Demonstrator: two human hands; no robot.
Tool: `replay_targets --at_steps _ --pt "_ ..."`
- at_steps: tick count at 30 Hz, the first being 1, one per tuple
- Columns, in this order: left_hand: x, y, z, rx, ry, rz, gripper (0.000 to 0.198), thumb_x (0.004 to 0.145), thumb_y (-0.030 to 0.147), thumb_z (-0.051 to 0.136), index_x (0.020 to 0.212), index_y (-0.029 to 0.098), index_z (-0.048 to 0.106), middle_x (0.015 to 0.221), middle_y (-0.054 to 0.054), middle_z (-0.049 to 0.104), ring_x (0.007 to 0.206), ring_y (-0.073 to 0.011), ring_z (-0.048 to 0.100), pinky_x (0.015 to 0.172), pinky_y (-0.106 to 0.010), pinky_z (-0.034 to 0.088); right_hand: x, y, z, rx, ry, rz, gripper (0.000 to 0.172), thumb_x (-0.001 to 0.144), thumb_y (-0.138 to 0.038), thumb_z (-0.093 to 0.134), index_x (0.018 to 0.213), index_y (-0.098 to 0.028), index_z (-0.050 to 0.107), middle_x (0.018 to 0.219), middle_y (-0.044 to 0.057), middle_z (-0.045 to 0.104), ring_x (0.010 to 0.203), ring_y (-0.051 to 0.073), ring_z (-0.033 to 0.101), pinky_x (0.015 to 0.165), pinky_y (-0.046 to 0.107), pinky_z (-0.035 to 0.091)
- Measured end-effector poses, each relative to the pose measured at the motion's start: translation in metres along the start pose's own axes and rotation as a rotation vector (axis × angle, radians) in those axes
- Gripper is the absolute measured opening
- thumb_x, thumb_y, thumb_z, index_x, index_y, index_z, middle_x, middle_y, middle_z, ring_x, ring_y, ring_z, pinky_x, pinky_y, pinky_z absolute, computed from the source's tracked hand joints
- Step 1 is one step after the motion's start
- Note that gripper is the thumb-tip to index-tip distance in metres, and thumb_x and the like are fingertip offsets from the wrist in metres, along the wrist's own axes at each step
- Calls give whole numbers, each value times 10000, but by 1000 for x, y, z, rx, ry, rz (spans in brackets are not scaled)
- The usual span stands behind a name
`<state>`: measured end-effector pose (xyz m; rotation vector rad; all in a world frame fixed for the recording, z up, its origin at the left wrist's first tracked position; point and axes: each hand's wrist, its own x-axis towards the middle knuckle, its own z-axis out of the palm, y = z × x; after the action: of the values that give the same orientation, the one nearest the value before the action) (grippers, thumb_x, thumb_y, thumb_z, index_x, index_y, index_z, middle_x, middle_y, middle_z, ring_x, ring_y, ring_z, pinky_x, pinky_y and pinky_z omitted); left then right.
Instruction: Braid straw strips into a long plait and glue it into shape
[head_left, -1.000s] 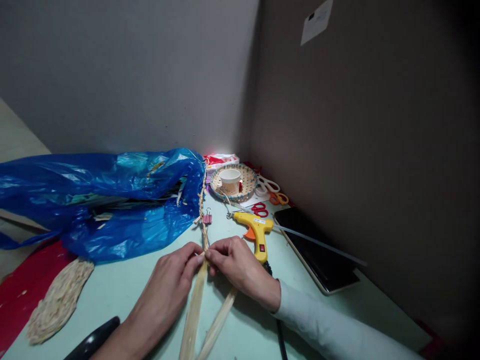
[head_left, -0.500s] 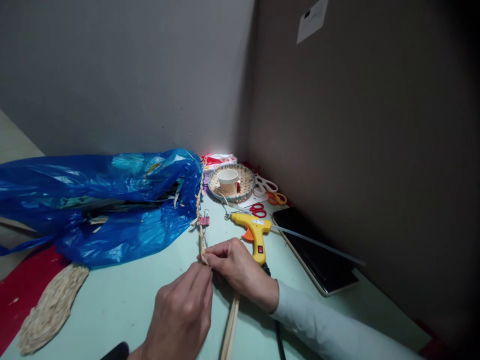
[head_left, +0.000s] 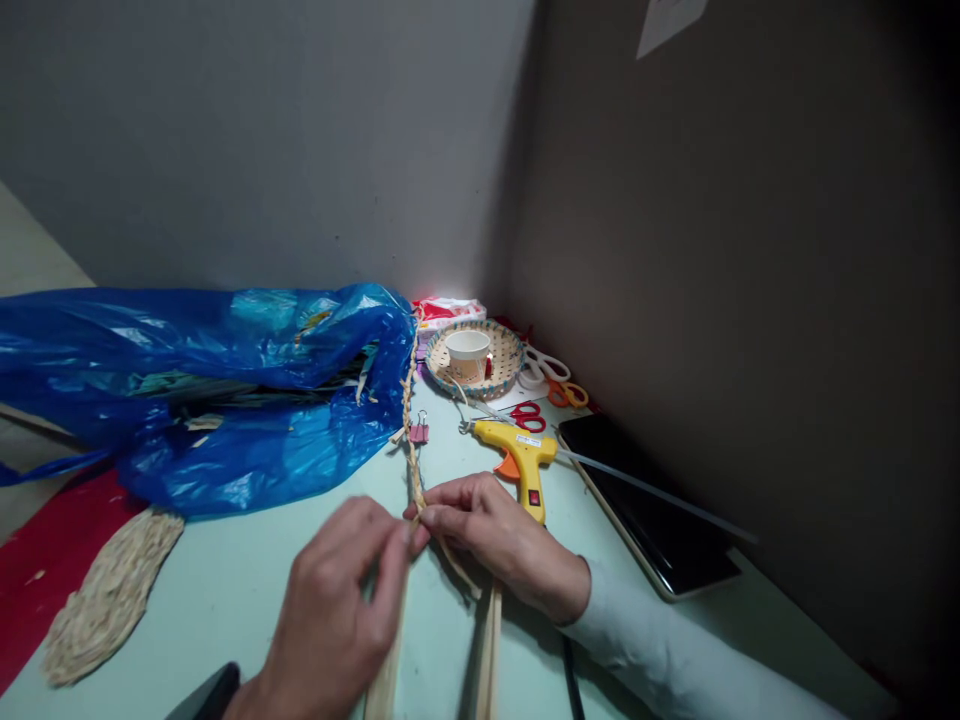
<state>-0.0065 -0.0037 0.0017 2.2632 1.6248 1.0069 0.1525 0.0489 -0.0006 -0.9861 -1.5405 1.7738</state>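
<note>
A thin braid of pale straw-like strands (head_left: 409,400) runs from the back of the table toward me. At its near end my right hand (head_left: 499,535) pinches it between thumb and fingertips. Close on the left, my left hand (head_left: 337,590) has thumb and fingers closed on a loose strand of the same fibre. Flat strands (head_left: 489,650) trail below the hands toward the near edge. A pink binder clip (head_left: 418,430) lies beside the braid. Just beyond my right hand rests a yellow glue gun (head_left: 517,445) with a clear glue stick in it.
A blue plastic bag (head_left: 262,480) of fibre strips fills the left side. Nearer lies a coiled braided piece (head_left: 112,600). A woven tray (head_left: 510,360) with a paper cup (head_left: 468,355) stands at the back, near red scissors (head_left: 529,417). A black tablet (head_left: 652,510) lies right.
My left hand has moved a little left and away from the braid's end, its fingers opening a gap. Loose strands now show below the hands. The view has shifted slightly.
</note>
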Motion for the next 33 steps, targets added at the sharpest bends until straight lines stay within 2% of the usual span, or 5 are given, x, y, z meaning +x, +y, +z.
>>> replay_targets --at_steps 4,8,17,26,33 --pt "22 -8 -2 -568 -166 -516 186 883 376 553 939 198 557 789 -5 614 726 -164 573 709 -295 430 -5 -5 1 74 -33 -9 279 844 -259 497 708 -116 695 493 -43 445 430 77 236 471 235 207" --pt "31 -9 9 -1018 -423 -678 296 838 417 590 982 162 549 566 76 475 457 -70 320 453 -199 253 -6 -8 0 -63 -53 -48 293 889 -216 440 736 -150 681 632 -5 616 460 86 366 512 226 303" --pt "30 -12 9 -932 -431 -676 352 798 436 607 979 136 570 573 36 571 384 -34 245 407 -216 107 -14 -11 -1 -493 -29 -149 259 954 -151 373 934 -167 631 766 25 687 715 142 605 675 229 401" --pt "27 -7 9 -773 -355 -785 289 720 414 661 649 164 534 522 57 536 343 -23 273 389 -204 147 -27 -10 10 -1182 143 -105 116 904 -131 455 977 -190 523 742 53 636 627 208 557 544 324 200" --pt "25 -10 9 -772 -351 -731 237 755 334 672 629 162 569 525 23 598 429 -61 353 426 -191 209 -30 -17 7 -1246 243 -264 120 908 -162 481 810 -205 536 772 26 593 613 170 516 549 332 198"
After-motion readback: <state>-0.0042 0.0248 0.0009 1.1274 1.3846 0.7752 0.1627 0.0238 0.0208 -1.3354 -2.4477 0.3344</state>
